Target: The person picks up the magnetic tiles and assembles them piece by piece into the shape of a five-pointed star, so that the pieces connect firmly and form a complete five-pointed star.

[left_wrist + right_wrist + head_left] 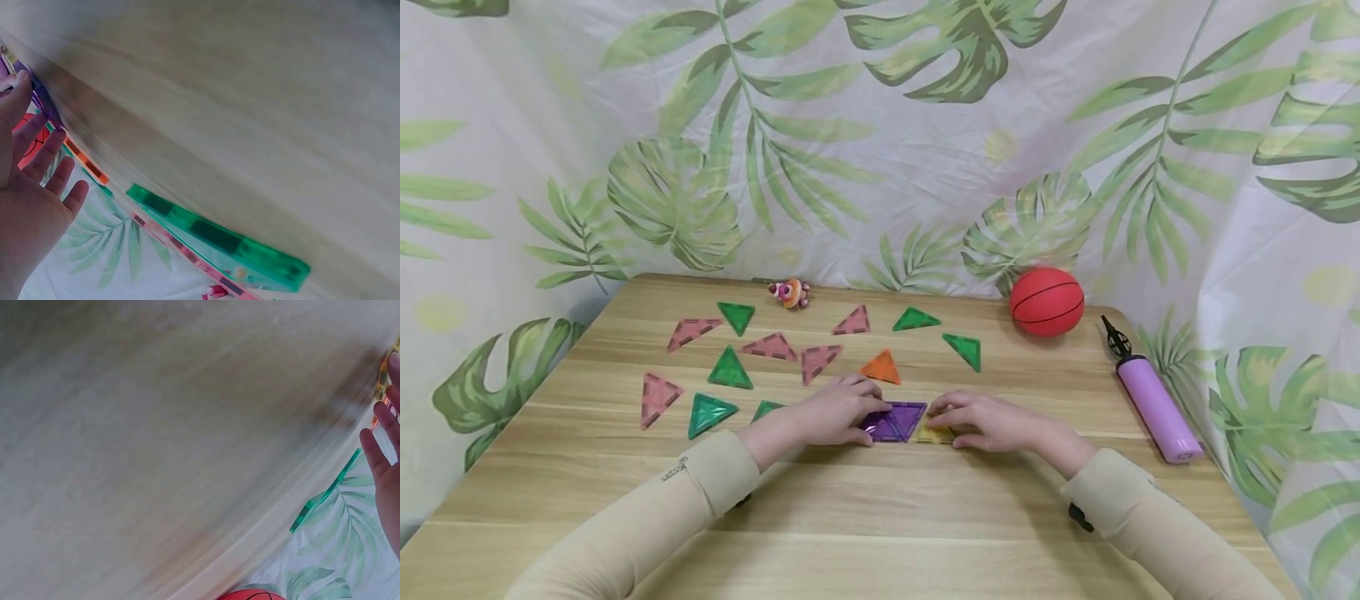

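Observation:
Two purple triangular magnetic tiles [908, 414] lie edge to edge on the table, in the middle of the head view. My left hand [831, 410] pinches the left one between thumb and fingers, partly covering it. Against their right side is a yellow magnetic tile [934, 434], gripped by my right hand [992, 422], whose fingers hide much of it. The left wrist view has the purple tiles [45, 103] at the fingertips of the left hand [28, 194]. At the right wrist view's edge, the yellow tile [381, 380] shows by the right hand [389, 500].
Behind the hands lie an orange triangle tile [882, 367], several pink tiles [658, 397] and several green tiles [730, 369]. A small toy figure [790, 292] and a red ball [1047, 302] stand along the back edge. A purple hand pump [1157, 408] lies at right.

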### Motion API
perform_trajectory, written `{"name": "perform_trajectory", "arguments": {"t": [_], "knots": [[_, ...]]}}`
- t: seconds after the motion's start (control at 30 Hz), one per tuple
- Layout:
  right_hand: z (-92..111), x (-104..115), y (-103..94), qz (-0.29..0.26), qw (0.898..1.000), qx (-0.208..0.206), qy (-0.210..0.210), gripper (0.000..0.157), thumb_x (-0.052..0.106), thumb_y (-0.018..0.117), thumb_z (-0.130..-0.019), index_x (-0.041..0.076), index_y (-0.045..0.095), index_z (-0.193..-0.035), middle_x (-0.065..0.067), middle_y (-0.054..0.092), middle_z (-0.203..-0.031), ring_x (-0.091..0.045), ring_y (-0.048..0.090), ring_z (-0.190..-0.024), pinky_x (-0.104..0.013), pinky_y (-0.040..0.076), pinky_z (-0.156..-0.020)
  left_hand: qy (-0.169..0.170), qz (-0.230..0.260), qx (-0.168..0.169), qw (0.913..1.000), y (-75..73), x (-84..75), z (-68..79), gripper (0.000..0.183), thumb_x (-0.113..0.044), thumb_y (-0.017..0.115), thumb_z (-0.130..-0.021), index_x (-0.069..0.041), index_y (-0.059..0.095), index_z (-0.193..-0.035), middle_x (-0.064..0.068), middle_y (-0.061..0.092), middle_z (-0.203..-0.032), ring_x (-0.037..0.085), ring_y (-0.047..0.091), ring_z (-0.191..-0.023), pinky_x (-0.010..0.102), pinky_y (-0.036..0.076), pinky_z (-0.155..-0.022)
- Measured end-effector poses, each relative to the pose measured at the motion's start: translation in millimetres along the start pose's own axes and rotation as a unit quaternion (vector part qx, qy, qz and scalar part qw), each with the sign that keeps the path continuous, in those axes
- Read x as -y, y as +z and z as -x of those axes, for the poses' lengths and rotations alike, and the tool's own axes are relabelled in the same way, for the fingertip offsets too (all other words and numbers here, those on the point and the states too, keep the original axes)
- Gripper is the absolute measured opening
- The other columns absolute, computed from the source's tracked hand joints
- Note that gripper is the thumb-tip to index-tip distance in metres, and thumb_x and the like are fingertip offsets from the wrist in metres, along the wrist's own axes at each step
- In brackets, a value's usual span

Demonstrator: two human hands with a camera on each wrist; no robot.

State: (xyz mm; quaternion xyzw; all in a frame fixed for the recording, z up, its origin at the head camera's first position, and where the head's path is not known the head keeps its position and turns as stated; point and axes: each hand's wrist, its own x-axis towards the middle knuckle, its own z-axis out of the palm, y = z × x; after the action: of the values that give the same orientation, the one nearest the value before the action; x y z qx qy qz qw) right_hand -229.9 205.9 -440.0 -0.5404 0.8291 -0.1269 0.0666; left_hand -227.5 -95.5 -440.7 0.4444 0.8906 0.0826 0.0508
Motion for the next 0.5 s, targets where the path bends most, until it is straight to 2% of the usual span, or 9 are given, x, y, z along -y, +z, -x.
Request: {"name": "perform_trajectory", "arguments": {"t": [0.27, 0.37, 0.5], "knots": [[-2, 0, -0.5, -0.003, 1.0, -0.001, -0.001, 0.042, 0.018, 0.069, -0.087, 0.017, 0.06, -0.128, -0.004, 0.053, -0.132, -0.018, 0.047, -0.124, -0.037, 0.039, -0.104, 0.003, 0.027, 0.002, 0.9996, -4.7, 0.6, -5.7, 0.062, -0.044, 0.071, -0.08, -0.012, 0.056, -0.131, 0.007, 0.053, -0.129, 0.027, 0.043, -0.123, 0.048, 0.033, -0.104], [-3, -2, 0.1, -0.002, 1.0, -0.002, -0.003, 0.042, 0.018, 0.069, -0.087, 0.017, 0.06, -0.128, -0.004, 0.053, -0.132, -0.018, 0.047, -0.124, -0.037, 0.039, -0.104, 0.001, 0.035, -0.004, 0.9994, -9.2, 7.0, -9.8, 0.063, -0.043, 0.071, -0.08, -0.01, 0.056, -0.131, 0.009, 0.053, -0.13, 0.03, 0.042, -0.125, 0.05, 0.031, -0.106], [-3, -2, 0.6, -0.006, 1.0, -0.002, -0.007, 0.042, 0.018, 0.069, -0.087, 0.016, 0.06, -0.128, -0.004, 0.054, -0.131, -0.019, 0.047, -0.124, -0.038, 0.039, -0.104, -0.021, 0.023, -0.019, 0.9993, -16.6, 19.7, -19.0, 0.06, -0.04, 0.072, -0.08, -0.011, 0.057, -0.13, 0.011, 0.053, -0.131, 0.034, 0.041, -0.126, 0.054, 0.03, -0.105]]}}
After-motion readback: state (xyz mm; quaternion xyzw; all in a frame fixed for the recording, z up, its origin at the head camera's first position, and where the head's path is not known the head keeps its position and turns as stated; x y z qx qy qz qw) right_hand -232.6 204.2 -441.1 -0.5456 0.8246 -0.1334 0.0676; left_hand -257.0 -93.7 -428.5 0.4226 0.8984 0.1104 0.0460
